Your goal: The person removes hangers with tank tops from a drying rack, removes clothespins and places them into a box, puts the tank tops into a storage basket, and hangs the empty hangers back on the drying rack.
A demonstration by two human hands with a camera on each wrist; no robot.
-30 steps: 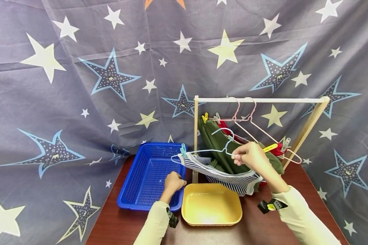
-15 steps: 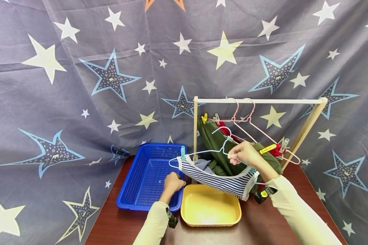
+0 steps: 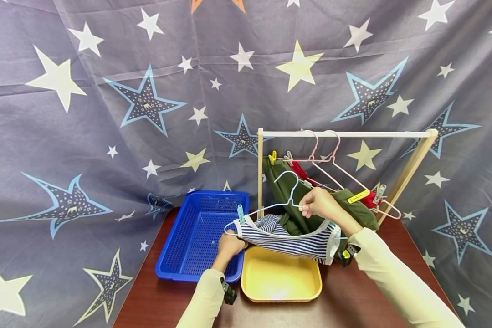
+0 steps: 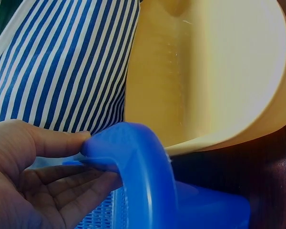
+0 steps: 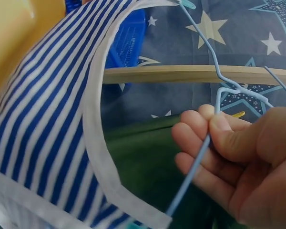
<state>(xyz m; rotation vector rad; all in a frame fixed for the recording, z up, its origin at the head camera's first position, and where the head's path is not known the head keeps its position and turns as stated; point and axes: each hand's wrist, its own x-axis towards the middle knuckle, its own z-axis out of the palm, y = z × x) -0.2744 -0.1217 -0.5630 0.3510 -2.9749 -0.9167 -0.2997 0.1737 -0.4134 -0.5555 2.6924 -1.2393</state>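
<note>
My right hand (image 3: 320, 206) pinches the lower bar of a light blue clothes hanger (image 3: 270, 208), beside the base of its hook. From the hanger droops a blue-and-white striped sleeveless top (image 3: 284, 243), with a teal clothespin (image 3: 240, 214) on its left strap. In the right wrist view the thumb and fingers (image 5: 226, 131) hold the thin bar, and the top's white neckline hangs to the left. My left hand (image 4: 43, 176) grips the rim of a blue plastic basket (image 4: 150, 179), thumb above and fingers below. The hanger's left end overlaps this hand in the head view.
A yellow basin (image 3: 280, 298) stands beside the basket, under the striped top. Behind is a wooden rack (image 3: 377, 135) with pink hangers (image 3: 334, 157), a dark green garment (image 3: 279, 177) and a red one (image 3: 298, 170). Yellow and grey clothespins (image 3: 380, 193) hold clothes there.
The right hand has carried the hanger and striped top leftward, bringing the hanger's left end over the left hand. The left hand has stayed at the basket's rim.
</note>
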